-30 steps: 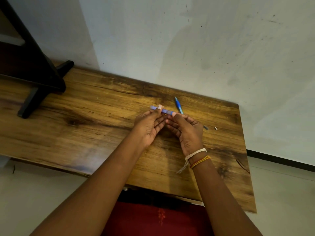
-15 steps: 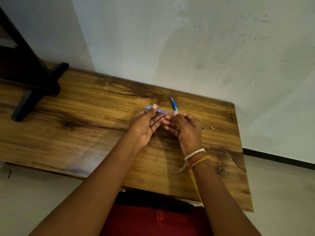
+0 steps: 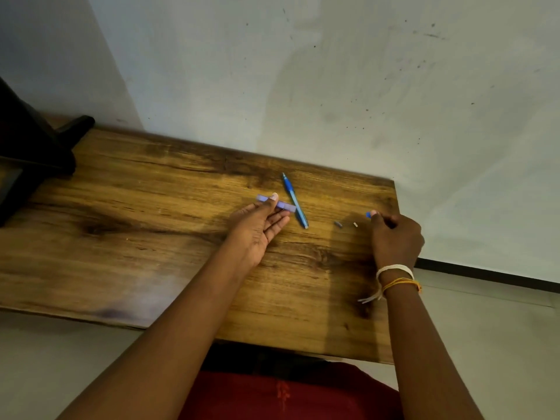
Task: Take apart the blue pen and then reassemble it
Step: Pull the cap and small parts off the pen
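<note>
My left hand (image 3: pixel 257 228) pinches a pale blue pen barrel (image 3: pixel 286 205) between thumb and fingers, just above the wooden table (image 3: pixel 151 237). The barrel lies roughly level, pointing left to right. Beside it on the table rests the blue front part of the pen (image 3: pixel 294 200) with its tip pointing away from me. My right hand (image 3: pixel 395 237) is near the table's right edge, fingertips closed on a small blue piece (image 3: pixel 368 214). Two tiny parts lie on the wood just left of that hand: a dark one (image 3: pixel 338 224) and a pale one (image 3: pixel 355 224).
A black stand (image 3: pixel 33 147) occupies the table's far left corner. A grey wall (image 3: pixel 333 86) runs right behind the table. The table's right edge is just past my right hand, with pale floor (image 3: pixel 500 344) beyond. Red cloth (image 3: pixel 288 395) shows at the bottom.
My hands were together at the middle, both on the barrel. My right hand has pulled away to the right with a small blue piece. My left hand keeps the barrel.
</note>
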